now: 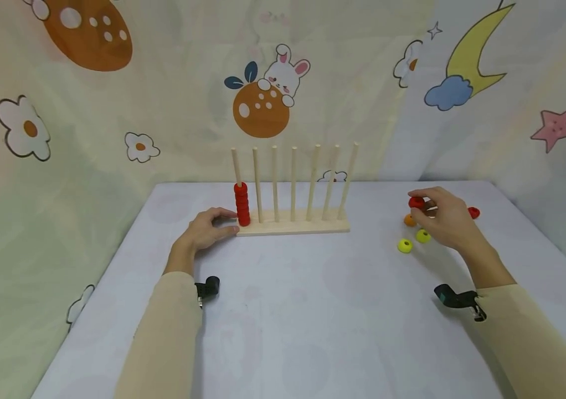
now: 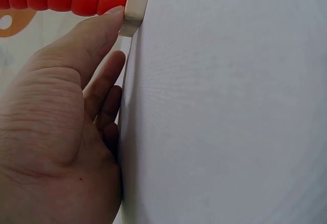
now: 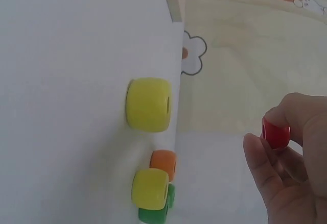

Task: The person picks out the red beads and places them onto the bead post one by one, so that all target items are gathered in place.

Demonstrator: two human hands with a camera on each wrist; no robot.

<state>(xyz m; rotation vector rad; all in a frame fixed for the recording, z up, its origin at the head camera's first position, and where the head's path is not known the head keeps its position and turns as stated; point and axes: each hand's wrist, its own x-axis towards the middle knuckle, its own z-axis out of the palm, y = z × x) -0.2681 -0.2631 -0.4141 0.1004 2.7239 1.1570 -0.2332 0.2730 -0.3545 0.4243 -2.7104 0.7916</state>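
A wooden peg rack (image 1: 293, 226) with several upright pegs stands towards the back of the table. A stack of red beads (image 1: 242, 205) fills the lower part of its leftmost peg. My left hand (image 1: 208, 228) holds the left end of the rack's base, with the thumb (image 2: 104, 30) at the front beside the lowest bead. To the right, my right hand (image 1: 442, 216) pinches a red bead (image 3: 276, 133) between thumb and fingers, raised off the table. Below it lie two yellow beads (image 3: 148, 105) and an orange bead (image 1: 410, 220).
Green beads (image 3: 153, 215) lie near the yellow ones in the right wrist view. Another red bead (image 1: 473, 213) rests right of my right hand. A printed cloth (image 1: 188, 111) hangs behind the white table (image 1: 303, 310).
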